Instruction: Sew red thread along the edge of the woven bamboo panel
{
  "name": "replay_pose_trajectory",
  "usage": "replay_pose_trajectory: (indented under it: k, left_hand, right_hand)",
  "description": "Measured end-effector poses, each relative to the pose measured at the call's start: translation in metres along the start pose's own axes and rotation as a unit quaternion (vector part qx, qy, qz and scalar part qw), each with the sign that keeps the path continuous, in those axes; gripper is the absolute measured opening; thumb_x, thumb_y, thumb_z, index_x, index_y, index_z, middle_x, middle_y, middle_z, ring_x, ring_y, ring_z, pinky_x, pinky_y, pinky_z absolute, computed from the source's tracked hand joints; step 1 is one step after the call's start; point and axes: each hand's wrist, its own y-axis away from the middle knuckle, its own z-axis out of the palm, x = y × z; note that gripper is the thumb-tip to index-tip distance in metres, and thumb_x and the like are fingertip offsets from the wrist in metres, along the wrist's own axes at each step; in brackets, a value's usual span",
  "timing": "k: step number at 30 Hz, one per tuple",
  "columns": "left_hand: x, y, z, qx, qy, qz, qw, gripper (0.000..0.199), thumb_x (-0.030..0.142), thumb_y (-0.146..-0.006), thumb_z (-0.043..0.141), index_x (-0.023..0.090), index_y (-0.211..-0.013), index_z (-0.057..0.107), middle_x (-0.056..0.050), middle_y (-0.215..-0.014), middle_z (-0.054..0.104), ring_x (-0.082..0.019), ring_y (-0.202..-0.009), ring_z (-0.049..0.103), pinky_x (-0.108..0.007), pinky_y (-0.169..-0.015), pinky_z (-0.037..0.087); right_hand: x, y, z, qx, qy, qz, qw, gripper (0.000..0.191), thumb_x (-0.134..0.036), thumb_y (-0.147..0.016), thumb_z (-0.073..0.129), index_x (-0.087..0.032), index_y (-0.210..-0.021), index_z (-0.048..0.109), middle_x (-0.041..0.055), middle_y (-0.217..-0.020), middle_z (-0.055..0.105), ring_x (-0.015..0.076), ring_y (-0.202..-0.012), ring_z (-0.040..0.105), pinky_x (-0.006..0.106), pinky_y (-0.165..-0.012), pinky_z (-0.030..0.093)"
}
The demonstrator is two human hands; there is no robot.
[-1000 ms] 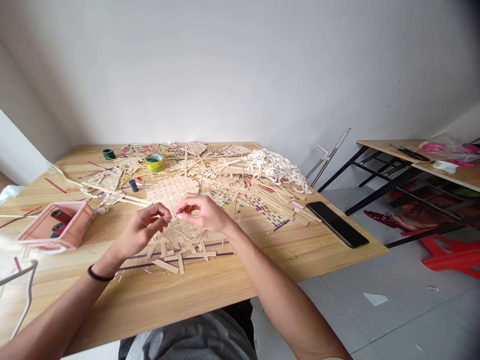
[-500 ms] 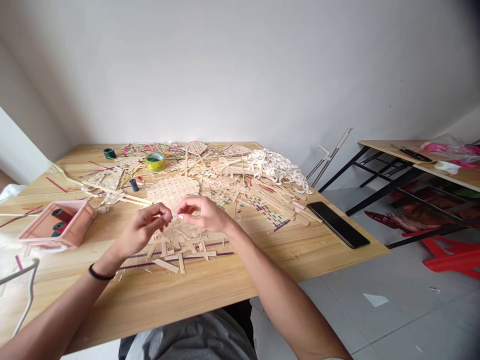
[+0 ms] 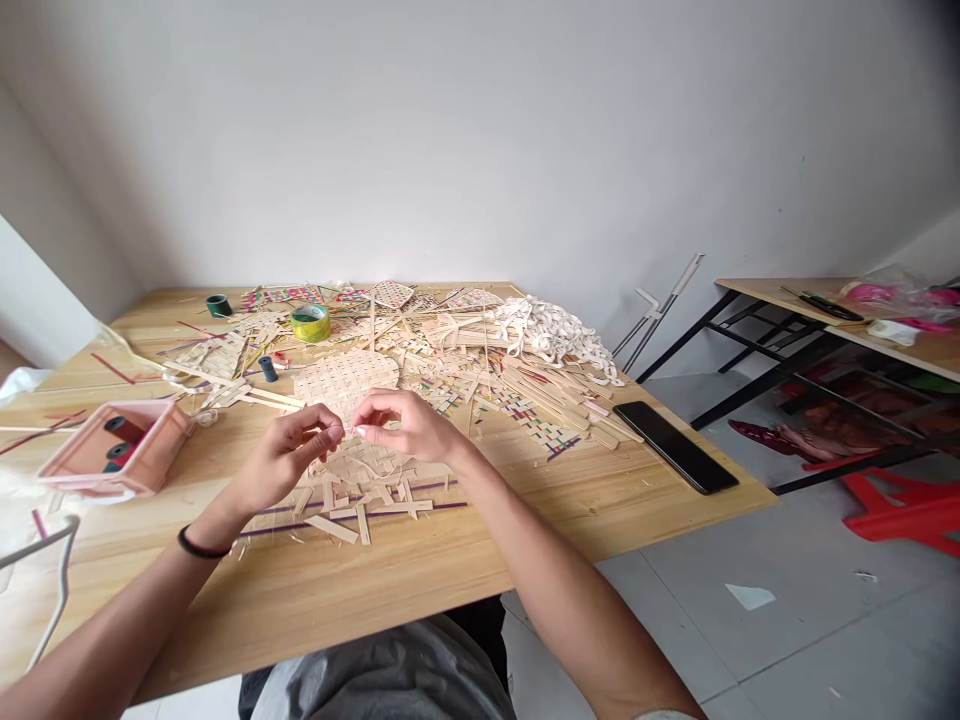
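Both hands are close together over a pale woven mat [image 3: 349, 378] on the wooden table. My left hand [image 3: 289, 455] has thumb and fingertips pinched together; whatever lies between them is too small to tell. A short gap away, my right hand [image 3: 401, 425] is also pinched, and what it holds is likewise too small to make out. Short cut strips [image 3: 334, 528] and purple strips [image 3: 442, 506] lie in front of the hands. Behind the left hand stands a dark thread spool [image 3: 268, 369].
A pink bin [image 3: 161, 455] with spools is at the left, a tape roll [image 3: 311, 323] at the back. White cord loops [image 3: 559, 335], wooden strips [image 3: 551, 395] and a black phone [image 3: 675, 448] lie right. A red stool [image 3: 900, 512] stands on the floor.
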Motion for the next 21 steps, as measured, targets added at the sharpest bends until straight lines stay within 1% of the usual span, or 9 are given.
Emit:
replay_pose_trajectory:
  k: [13,21]
  left_hand:
    - [0.0016,-0.0009,0.0017,0.008,-0.003,0.000,1.000,0.036,0.051,-0.098,0.061,0.017,-0.087,0.066,-0.003,-0.078,0.061,-0.017,-0.070,0.054,-0.029,-0.064,0.045]
    - [0.0002,-0.0006,0.0012,0.007,-0.004,-0.006,1.000,0.034,0.050,-0.099,0.061,0.018,-0.088,0.065,-0.003,-0.079,0.061,-0.017,-0.071,0.054,-0.029,-0.065,0.045]
  right_hand:
    - [0.0028,-0.0002,0.0009,0.003,0.001,-0.004,1.000,0.013,-0.028,-0.090,0.068,-0.016,-0.089,0.071,0.0030,-0.090,0.066,0.0139,-0.077,0.060,0.029,-0.075,0.049]
    - [0.0014,-0.0004,0.0014,0.003,-0.002,0.008,1.000,0.014,-0.030,-0.090,0.068,-0.016,-0.090,0.070,0.0034,-0.090,0.068,0.0144,-0.078,0.060,0.030,-0.077,0.050]
